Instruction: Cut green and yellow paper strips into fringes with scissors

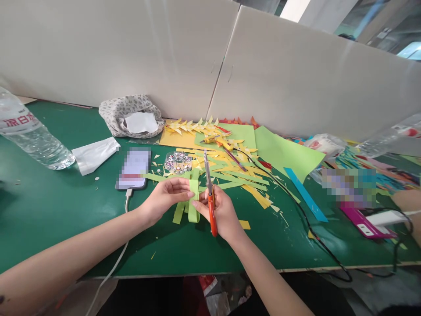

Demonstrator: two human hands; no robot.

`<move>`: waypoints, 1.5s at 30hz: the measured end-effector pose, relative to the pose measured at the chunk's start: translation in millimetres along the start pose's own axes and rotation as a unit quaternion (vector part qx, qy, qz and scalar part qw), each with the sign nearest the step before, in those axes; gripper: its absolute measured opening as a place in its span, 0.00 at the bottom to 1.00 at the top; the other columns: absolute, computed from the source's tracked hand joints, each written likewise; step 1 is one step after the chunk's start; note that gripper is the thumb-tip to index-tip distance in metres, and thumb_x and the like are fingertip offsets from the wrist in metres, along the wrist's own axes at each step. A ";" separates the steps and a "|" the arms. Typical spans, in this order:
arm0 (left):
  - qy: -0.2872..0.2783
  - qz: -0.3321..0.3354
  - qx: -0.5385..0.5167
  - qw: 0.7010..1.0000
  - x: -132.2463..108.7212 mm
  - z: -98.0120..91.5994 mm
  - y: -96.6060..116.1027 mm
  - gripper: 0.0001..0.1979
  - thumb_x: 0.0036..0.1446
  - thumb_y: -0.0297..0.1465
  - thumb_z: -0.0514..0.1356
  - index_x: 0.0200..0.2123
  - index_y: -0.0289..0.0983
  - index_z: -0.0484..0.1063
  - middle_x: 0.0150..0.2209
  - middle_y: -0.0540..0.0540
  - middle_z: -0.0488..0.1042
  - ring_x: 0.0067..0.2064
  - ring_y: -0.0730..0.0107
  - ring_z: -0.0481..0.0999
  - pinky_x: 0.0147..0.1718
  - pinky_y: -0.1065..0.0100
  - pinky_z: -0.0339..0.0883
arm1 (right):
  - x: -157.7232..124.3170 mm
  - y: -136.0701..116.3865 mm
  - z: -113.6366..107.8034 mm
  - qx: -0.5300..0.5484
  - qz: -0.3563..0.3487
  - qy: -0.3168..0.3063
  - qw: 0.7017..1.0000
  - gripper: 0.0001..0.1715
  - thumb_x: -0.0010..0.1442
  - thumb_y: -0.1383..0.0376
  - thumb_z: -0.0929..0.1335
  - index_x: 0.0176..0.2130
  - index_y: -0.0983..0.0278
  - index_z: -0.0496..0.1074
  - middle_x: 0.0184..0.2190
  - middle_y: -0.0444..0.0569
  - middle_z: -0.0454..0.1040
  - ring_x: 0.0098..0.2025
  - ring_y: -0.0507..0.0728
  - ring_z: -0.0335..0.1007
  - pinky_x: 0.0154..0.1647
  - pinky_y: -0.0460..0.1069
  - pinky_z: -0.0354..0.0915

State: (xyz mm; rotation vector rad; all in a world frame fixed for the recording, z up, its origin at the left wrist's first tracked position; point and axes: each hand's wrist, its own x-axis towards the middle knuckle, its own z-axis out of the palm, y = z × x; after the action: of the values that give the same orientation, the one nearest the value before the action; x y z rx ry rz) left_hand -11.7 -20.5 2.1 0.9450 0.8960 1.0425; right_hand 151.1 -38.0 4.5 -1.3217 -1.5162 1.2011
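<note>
A light green paper strip [194, 199], bent into a loop, is pinched in my left hand [169, 195]. My right hand [223, 213] is closed around orange-handled scissors [212, 217], whose blades point away from me. The right thumb touches the strip's near side. Other green strips [178, 213] lie under and behind my hands. Just beyond are a clear bag of small shiny gems [178, 163] and a heap of yellow and green paper strips [243, 177]. A yellow glue gun [219, 141] rests on the paper.
To the left are a phone [134, 166] on a white cable, a water bottle [36, 136] and a patterned cloth bag [131, 112]. A black cord [305, 219] crosses the right side near a magenta power strip [365, 224]. A white partition [164, 57] stands behind the green table [105, 245].
</note>
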 end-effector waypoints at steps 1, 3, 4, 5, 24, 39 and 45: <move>0.002 -0.001 0.002 1.000 -0.3 0.4 0.7 0.11 0.40 0.28 0.67 0.31 0.35 0.72 0.29 0.50 0.73 0.33 0.74 0.72 0.38 0.70 0.66 | -0.3 -0.1 -0.5 -0.003 0.000 -0.003 1.000 0.15 0.43 0.66 0.70 0.29 0.60 0.60 0.25 0.39 0.66 0.26 0.50 0.62 0.29 0.46 0.61; 0.005 -0.004 0.010 1.000 -0.8 1.0 2.1 0.10 0.41 0.29 0.67 0.30 0.36 0.71 0.28 0.51 0.73 0.31 0.75 0.72 0.35 0.71 0.66 | -0.8 0.1 -1.1 -0.009 -0.003 -0.008 1.000 0.14 0.43 0.65 0.70 0.29 0.61 0.60 0.25 0.39 0.65 0.26 0.50 0.62 0.28 0.47 0.61; 0.008 -0.006 0.015 1.000 -0.9 1.1 2.5 0.10 0.42 0.30 0.67 0.29 0.36 0.71 0.27 0.51 0.73 0.31 0.75 0.72 0.34 0.71 0.66 | -1.0 0.4 -1.2 -0.011 -0.004 -0.009 1.000 0.14 0.43 0.64 0.70 0.29 0.61 0.60 0.25 0.39 0.65 0.26 0.50 0.62 0.28 0.47 0.61; 0.009 -0.006 0.017 1.000 -1.0 1.1 2.7 0.09 0.42 0.30 0.67 0.29 0.36 0.71 0.27 0.51 0.73 0.30 0.75 0.72 0.34 0.71 0.67 | -1.0 0.7 -1.2 -0.012 -0.002 -0.010 1.000 0.15 0.42 0.64 0.70 0.29 0.61 0.60 0.25 0.39 0.65 0.26 0.51 0.63 0.28 0.47 0.62; 0.017 0.039 0.048 0.998 0.1 1.3 -0.3 0.10 0.44 0.31 0.65 0.31 0.36 0.69 0.29 0.51 0.72 0.34 0.73 0.72 0.38 0.70 0.66 | 0.0 5.2 1.3 -0.017 0.012 0.012 1.000 0.17 0.42 0.62 0.71 0.30 0.61 0.61 0.27 0.42 0.69 0.26 0.51 0.65 0.28 0.47 0.62; 0.029 0.031 0.022 0.999 0.4 1.6 -1.6 0.10 0.43 0.33 0.66 0.29 0.35 0.70 0.27 0.51 0.72 0.31 0.74 0.72 0.35 0.70 0.66 | 1.4 0.1 7.6 -0.009 0.020 0.020 1.000 0.16 0.42 0.64 0.71 0.28 0.60 0.59 0.25 0.40 0.68 0.26 0.51 0.64 0.28 0.47 0.61; 0.026 0.037 0.020 0.999 -1.0 0.5 0.0 0.09 0.42 0.32 0.67 0.27 0.36 0.71 0.25 0.53 0.72 0.28 0.76 0.70 0.33 0.72 0.66 | 0.3 -1.5 6.9 -0.010 0.019 0.018 1.000 0.16 0.42 0.64 0.71 0.28 0.60 0.59 0.26 0.41 0.69 0.26 0.52 0.65 0.28 0.48 0.62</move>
State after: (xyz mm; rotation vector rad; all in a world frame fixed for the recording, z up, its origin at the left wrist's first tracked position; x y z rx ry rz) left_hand -11.6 -21.5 2.4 0.9946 0.9341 1.1202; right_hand 144.1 -38.8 4.3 -1.3848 -1.4869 1.1829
